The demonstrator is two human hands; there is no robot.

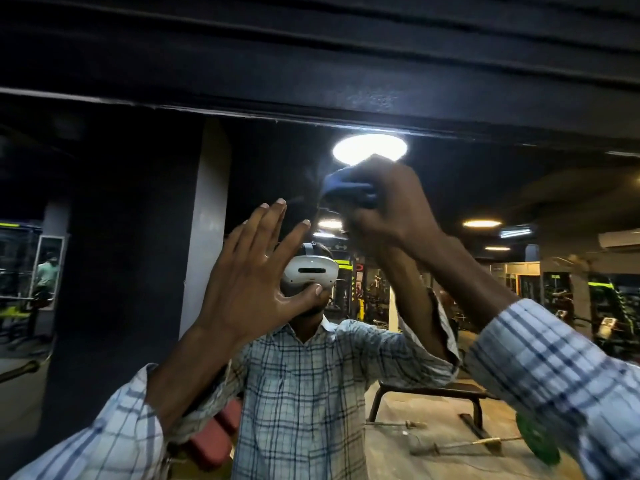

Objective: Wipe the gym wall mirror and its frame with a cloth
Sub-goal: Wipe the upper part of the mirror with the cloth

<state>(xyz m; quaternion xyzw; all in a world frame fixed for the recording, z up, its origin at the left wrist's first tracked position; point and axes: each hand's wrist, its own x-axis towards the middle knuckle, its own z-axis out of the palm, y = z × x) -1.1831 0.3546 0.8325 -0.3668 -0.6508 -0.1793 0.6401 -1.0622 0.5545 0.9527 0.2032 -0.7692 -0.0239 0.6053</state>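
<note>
Both hands are up high in front of the mirror (pixel 138 237), and they are apart. On the left, the left hand (pixel 256 271) is flat and wide, with its fingers spread and nothing in it. It looks like it leans on the glass, but I cannot tell for sure if it touches. A bit to the right and higher up, the blue cloth (pixel 346 192) is bunched in the right hand (pixel 391 206), whose fingers are curled tight round it. The cloth is near the top of the glass, just under the dark frame (pixel 450 116) and right below the bright round light (pixel 370 148) that shows in the mirror. I think the step now is wiping the top part of the glass. To do it well, the cloth should open out flatter, so more of it rubs the glass and not just a small lump. Long side-to-side strokes work best, each one going a little over the last, from the top down, so no dirt falls on clean parts. The line where glass meets frame needs a slow push along it, as dust likes to sit there. The flat left hand may leave finger marks, so that spot should get a wipe too. Far right, the checked sleeve (pixel 554 375) looks loose at the cuff, so it is best held off the glass.
</note>
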